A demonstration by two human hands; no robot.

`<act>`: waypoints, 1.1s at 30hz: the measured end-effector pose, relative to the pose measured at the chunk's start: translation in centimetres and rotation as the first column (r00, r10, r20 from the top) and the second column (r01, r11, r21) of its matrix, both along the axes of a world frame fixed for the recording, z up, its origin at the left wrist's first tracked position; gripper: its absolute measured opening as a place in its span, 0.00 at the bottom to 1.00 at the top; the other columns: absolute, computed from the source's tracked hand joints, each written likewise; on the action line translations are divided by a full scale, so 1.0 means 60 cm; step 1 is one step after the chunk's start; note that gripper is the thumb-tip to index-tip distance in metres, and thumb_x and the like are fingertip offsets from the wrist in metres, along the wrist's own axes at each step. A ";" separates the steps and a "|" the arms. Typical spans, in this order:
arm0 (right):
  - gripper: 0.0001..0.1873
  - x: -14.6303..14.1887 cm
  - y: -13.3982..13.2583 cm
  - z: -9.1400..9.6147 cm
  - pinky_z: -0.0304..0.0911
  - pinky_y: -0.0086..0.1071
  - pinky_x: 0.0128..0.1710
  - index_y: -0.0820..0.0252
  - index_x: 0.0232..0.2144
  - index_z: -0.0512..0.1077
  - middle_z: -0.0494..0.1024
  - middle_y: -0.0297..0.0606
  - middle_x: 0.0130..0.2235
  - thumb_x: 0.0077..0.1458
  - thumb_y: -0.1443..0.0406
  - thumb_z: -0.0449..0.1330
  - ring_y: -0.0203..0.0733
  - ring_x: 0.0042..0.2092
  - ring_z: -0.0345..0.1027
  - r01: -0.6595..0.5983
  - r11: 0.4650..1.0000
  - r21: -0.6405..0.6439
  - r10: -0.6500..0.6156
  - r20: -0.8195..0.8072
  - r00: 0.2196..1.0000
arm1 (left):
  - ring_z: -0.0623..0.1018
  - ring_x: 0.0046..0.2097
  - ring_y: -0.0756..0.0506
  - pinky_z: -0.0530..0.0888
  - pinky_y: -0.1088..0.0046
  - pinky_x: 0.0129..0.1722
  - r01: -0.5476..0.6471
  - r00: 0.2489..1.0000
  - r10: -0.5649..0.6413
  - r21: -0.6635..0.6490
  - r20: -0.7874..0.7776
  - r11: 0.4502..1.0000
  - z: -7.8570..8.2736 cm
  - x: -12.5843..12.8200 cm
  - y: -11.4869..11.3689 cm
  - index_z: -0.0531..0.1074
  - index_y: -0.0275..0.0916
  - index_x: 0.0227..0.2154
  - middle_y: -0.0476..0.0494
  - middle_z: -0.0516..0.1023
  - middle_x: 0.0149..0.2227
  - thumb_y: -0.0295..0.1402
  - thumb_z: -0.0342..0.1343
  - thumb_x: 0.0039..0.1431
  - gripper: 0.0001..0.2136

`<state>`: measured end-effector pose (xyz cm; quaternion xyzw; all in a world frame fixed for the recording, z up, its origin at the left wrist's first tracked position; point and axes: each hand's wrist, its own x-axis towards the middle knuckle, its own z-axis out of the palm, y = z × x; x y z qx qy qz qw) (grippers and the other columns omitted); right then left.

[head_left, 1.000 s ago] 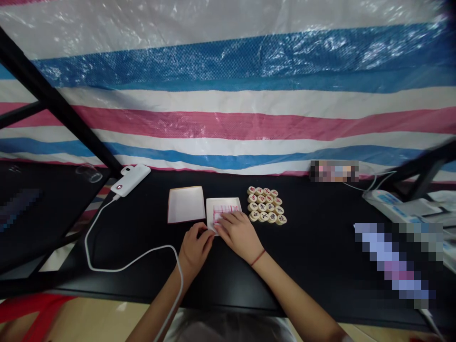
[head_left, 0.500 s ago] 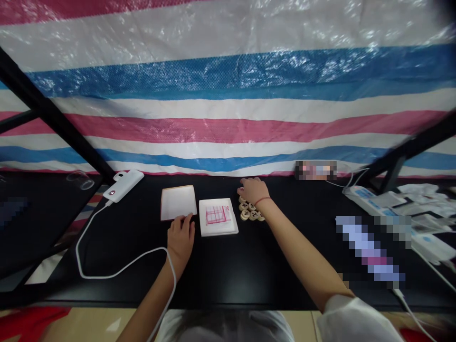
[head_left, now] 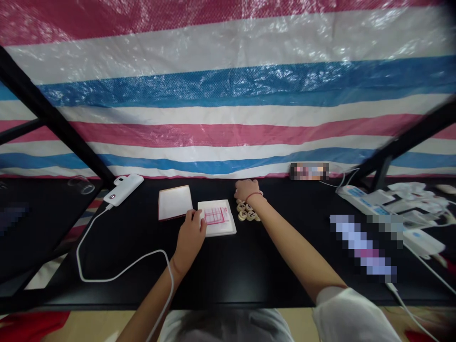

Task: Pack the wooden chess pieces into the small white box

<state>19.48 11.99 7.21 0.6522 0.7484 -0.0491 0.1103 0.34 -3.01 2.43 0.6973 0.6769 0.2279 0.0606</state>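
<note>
My right hand (head_left: pixel 245 189) reaches over a cluster of round wooden chess pieces (head_left: pixel 246 212) on the black table (head_left: pixel 228 266), fingers curled down on the far pieces; what they grip is hidden. My left hand (head_left: pixel 191 232) rests on the left edge of a white box tray (head_left: pixel 218 218) that holds a folded paper with a red grid. Its fingers lie closed against the tray's rim. A white box lid (head_left: pixel 174 202) lies just left of the tray.
A white power bank (head_left: pixel 123 189) with a white cable (head_left: pixel 107 270) lies at the back left, beside a clear glass (head_left: pixel 81 185). White power strips and cords (head_left: pixel 388 206) crowd the right side. A striped tarp (head_left: pixel 228 95) hangs behind the table.
My right hand left the tray and went to the back of the chess pieces. My left hand moved off the tray's corner, towards the lid, then back to the tray's left edge.
</note>
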 end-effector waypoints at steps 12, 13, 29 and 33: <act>0.13 -0.061 -0.107 -0.032 0.59 0.27 0.38 0.60 0.42 0.72 0.77 0.39 0.39 0.53 0.70 0.58 0.38 0.38 0.71 -0.360 0.914 0.185 0.401 -0.544 0.738 | 0.78 0.41 0.45 0.76 0.68 0.42 -0.035 0.979 0.043 -0.045 0.197 0.998 -0.018 -0.002 -0.009 0.64 0.37 0.51 0.38 0.71 0.48 0.28 0.49 0.59 0.17; 0.12 -0.069 -0.112 -0.041 0.60 0.27 0.38 0.60 0.41 0.72 0.77 0.39 0.39 0.53 0.71 0.58 0.38 0.38 0.70 -0.375 0.906 0.198 0.419 -0.551 0.722 | 0.78 0.42 0.44 0.76 0.66 0.43 -0.029 0.978 0.037 -0.043 0.204 0.999 -0.016 -0.005 -0.004 0.64 0.37 0.52 0.38 0.71 0.48 0.29 0.50 0.58 0.18; 0.19 -0.051 -0.118 -0.115 0.68 0.32 0.46 0.57 0.44 0.74 0.70 0.41 0.46 0.51 0.75 0.55 0.37 0.42 0.70 -0.192 0.884 0.426 0.463 -0.748 0.476 | 0.75 0.50 0.42 0.72 0.69 0.47 0.038 0.999 -0.036 -0.257 0.014 0.966 0.014 -0.001 0.075 0.65 0.43 0.55 0.41 0.70 0.55 0.36 0.53 0.58 0.21; 0.19 -0.051 -0.120 -0.116 0.68 0.32 0.44 0.56 0.45 0.74 0.70 0.41 0.45 0.52 0.75 0.55 0.37 0.41 0.71 -0.174 0.889 0.424 0.450 -0.737 0.505 | 0.77 0.45 0.43 0.72 0.69 0.41 0.009 0.998 -0.026 -0.309 -0.051 0.951 0.023 0.006 0.087 0.69 0.45 0.50 0.44 0.74 0.49 0.35 0.49 0.62 0.15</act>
